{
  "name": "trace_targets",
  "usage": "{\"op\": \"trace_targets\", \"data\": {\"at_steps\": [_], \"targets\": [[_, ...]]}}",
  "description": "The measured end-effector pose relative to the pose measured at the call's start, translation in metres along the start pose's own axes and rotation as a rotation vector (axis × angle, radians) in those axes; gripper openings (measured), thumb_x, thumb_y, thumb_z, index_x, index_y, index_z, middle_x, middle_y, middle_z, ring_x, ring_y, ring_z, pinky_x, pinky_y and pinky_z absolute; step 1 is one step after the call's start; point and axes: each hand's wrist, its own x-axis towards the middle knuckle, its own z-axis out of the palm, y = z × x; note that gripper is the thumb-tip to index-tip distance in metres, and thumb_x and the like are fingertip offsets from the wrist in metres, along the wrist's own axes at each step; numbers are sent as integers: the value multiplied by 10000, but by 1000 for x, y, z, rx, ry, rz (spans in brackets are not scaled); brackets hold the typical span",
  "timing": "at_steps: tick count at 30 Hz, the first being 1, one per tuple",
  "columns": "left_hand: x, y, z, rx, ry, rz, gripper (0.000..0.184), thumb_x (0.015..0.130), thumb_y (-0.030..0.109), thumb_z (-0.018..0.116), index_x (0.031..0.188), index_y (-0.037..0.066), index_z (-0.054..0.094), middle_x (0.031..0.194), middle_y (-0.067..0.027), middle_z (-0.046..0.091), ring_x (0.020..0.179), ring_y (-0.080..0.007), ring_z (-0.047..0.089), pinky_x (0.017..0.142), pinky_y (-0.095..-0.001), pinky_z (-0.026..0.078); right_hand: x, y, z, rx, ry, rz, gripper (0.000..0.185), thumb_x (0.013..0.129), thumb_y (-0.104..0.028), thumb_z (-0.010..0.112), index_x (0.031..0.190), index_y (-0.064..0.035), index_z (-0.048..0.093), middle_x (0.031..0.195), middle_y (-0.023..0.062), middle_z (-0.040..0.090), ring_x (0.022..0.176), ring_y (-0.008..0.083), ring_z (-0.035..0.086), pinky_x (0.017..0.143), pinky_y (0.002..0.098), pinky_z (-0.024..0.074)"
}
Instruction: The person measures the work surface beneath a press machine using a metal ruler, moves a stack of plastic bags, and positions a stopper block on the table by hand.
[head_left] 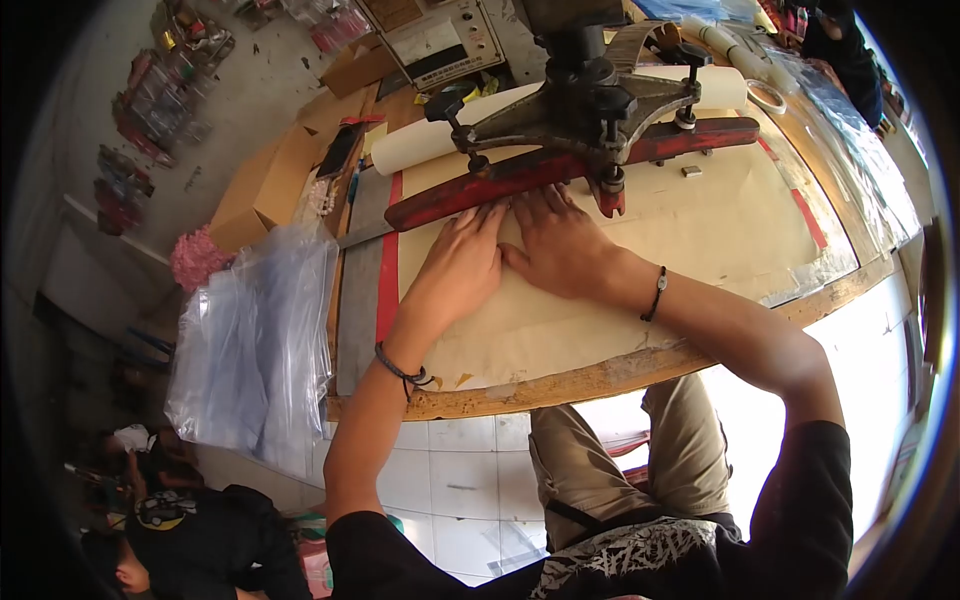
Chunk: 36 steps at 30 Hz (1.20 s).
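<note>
My left hand lies flat on a tan sheet covering the worktable, its fingers stretched forward. Beside it, my right hand also rests palm down, its thumb close to the left hand. The fingertips of both reach the near edge of a long, worn red bar, which partly hides them. Above the bar is a dark metal bracket with adjusting knobs. Whether a thin clear film lies under my fingers, I cannot tell.
Clear plastic bags hang over the table's left side near a cardboard box. Behind the bar lie a cream roll and a control box. A person in black is at lower left. Plastic packets lie on the floor.
</note>
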Motion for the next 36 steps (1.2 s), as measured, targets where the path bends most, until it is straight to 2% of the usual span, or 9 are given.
{"op": "trace_targets", "data": {"at_steps": [5, 14, 18, 20, 23, 24, 30, 33, 36], "targets": [[-2, -3, 4, 25, 12, -25, 555, 894, 15, 472, 1438, -65, 400, 1467, -282, 424, 1393, -403, 376, 1173, -451, 310, 0, 1, -2, 15, -13, 5, 666, 958, -402, 534, 1328, 143, 443, 1340, 398, 460, 1310, 530, 422, 1138, 536, 337], [-2, -2, 2, -13, -44, -53, 582, 911, 21, 455, 1478, -51, 347, 1505, -267, 380, 1428, -382, 334, 1193, -444, 276, 0, -1, -1, 64, -6, 23, 677, 967, -392, 523, 1345, 160, 420, 1360, 387, 456, 1326, 534, 400, 1170, 533, 277], [-2, -13, 8, 89, 25, 75, 563, 912, 68, 506, 1446, -64, 382, 1452, -242, 462, 1364, -358, 423, 1146, -450, 339, -1, -4, -3, 10, -44, 2, 674, 980, -398, 497, 1342, 168, 434, 1361, 380, 472, 1327, 500, 429, 1154, 503, 325], [-2, -15, 9, 94, 27, 73, 565, 913, 71, 509, 1449, -56, 384, 1457, -231, 462, 1363, -353, 426, 1143, -447, 343, 0, -6, -8, 28, -82, 39, 699, 989, -416, 467, 1347, 183, 442, 1384, 381, 463, 1350, 474, 428, 1151, 490, 337], [-2, -7, 2, 56, -26, 23, 579, 909, 36, 472, 1472, -42, 361, 1494, -236, 413, 1410, -358, 365, 1180, -436, 299, -3, -5, -3, -62, 22, -10, 630, 979, -388, 521, 1291, 158, 496, 1303, 366, 531, 1259, 457, 522, 1090, 446, 423], [-2, -3, 0, 32, -54, 1, 587, 907, 18, 452, 1483, -38, 350, 1512, -241, 389, 1433, -361, 334, 1198, -432, 275, -4, -5, -4, -47, 19, -7, 626, 976, -385, 528, 1286, 159, 501, 1304, 365, 530, 1253, 456, 526, 1086, 445, 426], [-3, -6, -3, -4, -66, -13, 571, 914, 23, 452, 1475, -34, 365, 1505, -235, 401, 1425, -364, 346, 1190, -428, 288, -3, -4, -7, -21, 19, -21, 616, 963, -370, 561, 1260, 168, 519, 1305, 361, 533, 1228, 447, 544, 1072, 439, 441], [-6, -10, 1, 35, -25, -19, 542, 941, 89, 479, 1455, -51, 382, 1470, -217, 454, 1373, -345, 418, 1147, -439, 340, -3, -4, -5, -23, 33, -26, 614, 963, -369, 558, 1254, 171, 523, 1301, 360, 535, 1231, 445, 542, 1078, 440, 436], [-3, -17, 4, 61, -27, 70, 550, 946, 83, 467, 1469, -51, 363, 1488, -221, 434, 1390, -347, 398, 1161, -436, 322, -3, -5, -4, -25, 39, -26, 614, 965, -368, 552, 1253, 174, 524, 1300, 362, 536, 1235, 445, 540, 1085, 444, 429]]}}
